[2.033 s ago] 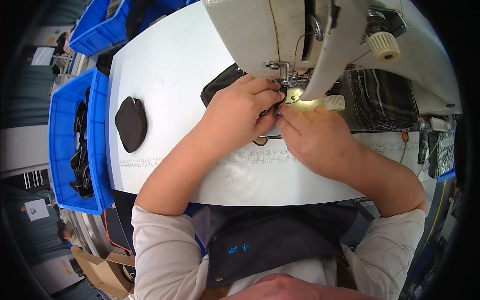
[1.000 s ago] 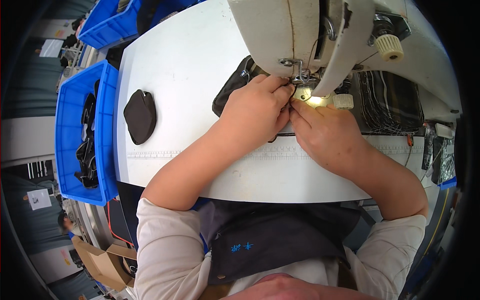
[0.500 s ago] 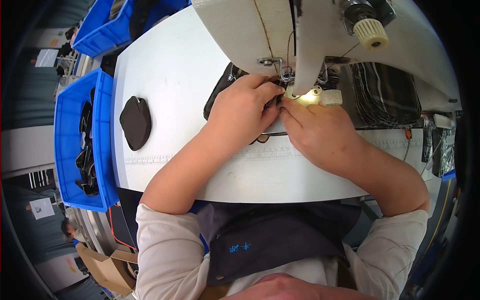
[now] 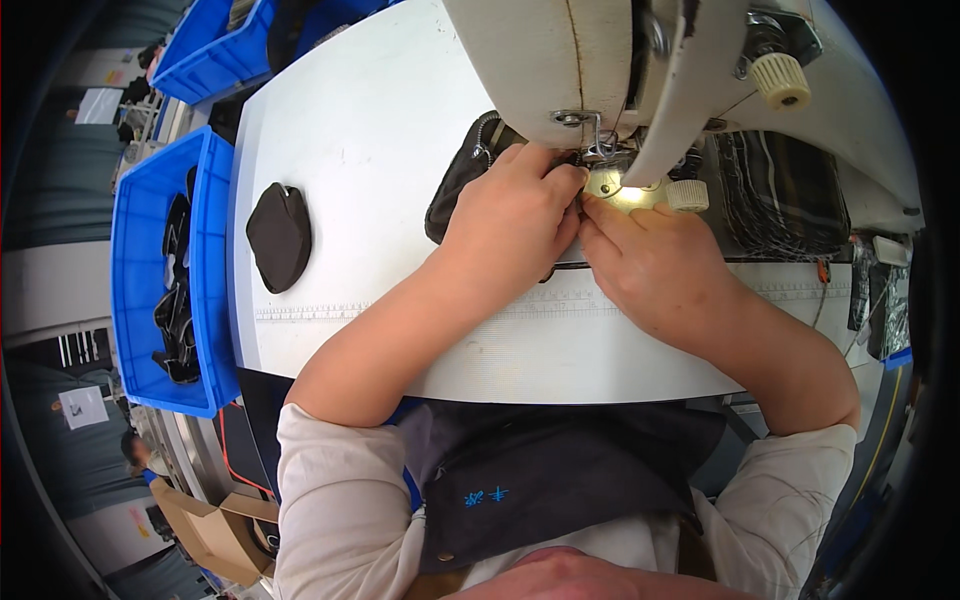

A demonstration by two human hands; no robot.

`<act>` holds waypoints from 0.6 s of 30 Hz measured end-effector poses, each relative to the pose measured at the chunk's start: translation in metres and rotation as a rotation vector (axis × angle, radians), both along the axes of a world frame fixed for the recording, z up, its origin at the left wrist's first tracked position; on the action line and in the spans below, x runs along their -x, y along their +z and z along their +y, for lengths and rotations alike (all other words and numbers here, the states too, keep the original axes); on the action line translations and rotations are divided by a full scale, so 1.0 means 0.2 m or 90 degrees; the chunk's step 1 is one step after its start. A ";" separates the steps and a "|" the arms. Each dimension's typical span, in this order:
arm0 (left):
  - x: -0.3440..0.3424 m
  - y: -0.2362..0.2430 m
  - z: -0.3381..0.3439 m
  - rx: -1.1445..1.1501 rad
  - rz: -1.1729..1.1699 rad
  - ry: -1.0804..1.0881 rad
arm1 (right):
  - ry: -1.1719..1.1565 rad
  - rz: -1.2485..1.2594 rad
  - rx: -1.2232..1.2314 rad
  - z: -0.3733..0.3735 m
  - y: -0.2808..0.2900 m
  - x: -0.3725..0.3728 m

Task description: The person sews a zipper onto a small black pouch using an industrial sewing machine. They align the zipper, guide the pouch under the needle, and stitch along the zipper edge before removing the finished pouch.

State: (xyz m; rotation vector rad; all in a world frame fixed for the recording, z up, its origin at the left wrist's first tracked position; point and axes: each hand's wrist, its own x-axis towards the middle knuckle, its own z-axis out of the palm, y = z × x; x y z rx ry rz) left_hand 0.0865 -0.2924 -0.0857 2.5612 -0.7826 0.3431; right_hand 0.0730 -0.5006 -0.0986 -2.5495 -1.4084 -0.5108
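A dark fabric pouch (image 4: 462,195) with a zipper along its edge lies at the sewing machine (image 4: 545,70), partly covered by my hands. My left hand (image 4: 515,205) is closed on the pouch, thumb and fingers pinched at its edge just in front of the lit needle area. Close against it, my right hand (image 4: 655,250) has its fingers bent together, the fingertips meeting the left ones at the same dark edge. What lies right between the fingertips is mostly hidden. A lamp lights the metal needle plate (image 4: 606,186) just beyond my fingers.
Another small dark pouch (image 4: 279,238) lies on the white table (image 4: 345,180) at left. Beside the table hangs a blue bin (image 4: 215,300) with dark pieces. A stack of dark fabric pieces (image 4: 785,195) sits right of the needle. An open cardboard box (image 4: 215,535) stands lower left.
The view has shifted, so the machine appears farther right. More of the zipper edge now shows left of my left hand. Both hands stay together at the needle area.
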 end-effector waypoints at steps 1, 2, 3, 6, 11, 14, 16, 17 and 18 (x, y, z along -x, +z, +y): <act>0.00 0.00 0.00 0.000 0.000 0.000 | 0.000 0.001 -0.004 0.00 0.00 0.00; 0.00 0.00 0.00 -0.008 0.005 -0.002 | 0.002 -0.002 -0.013 0.00 0.00 0.00; 0.00 0.00 0.01 -0.016 0.011 -0.005 | 0.003 -0.005 -0.022 0.01 0.00 -0.01; -0.01 0.00 0.02 0.023 0.010 -0.009 | 0.000 -0.002 -0.051 0.01 0.00 -0.01; -0.02 0.07 0.07 0.091 0.206 0.012 | 0.003 -0.010 -0.048 0.02 0.02 -0.01; -0.04 0.10 0.08 0.159 0.360 0.028 | -0.006 -0.031 -0.030 0.02 0.02 0.01; -0.05 0.13 0.09 0.217 0.515 0.072 | -0.016 -0.058 -0.036 0.02 0.03 0.02; -0.06 0.12 0.11 0.239 0.511 0.054 | -0.017 -0.074 -0.032 0.02 0.03 0.02; -0.06 0.10 0.12 0.260 0.507 0.037 | -0.019 -0.089 -0.027 0.02 0.03 0.02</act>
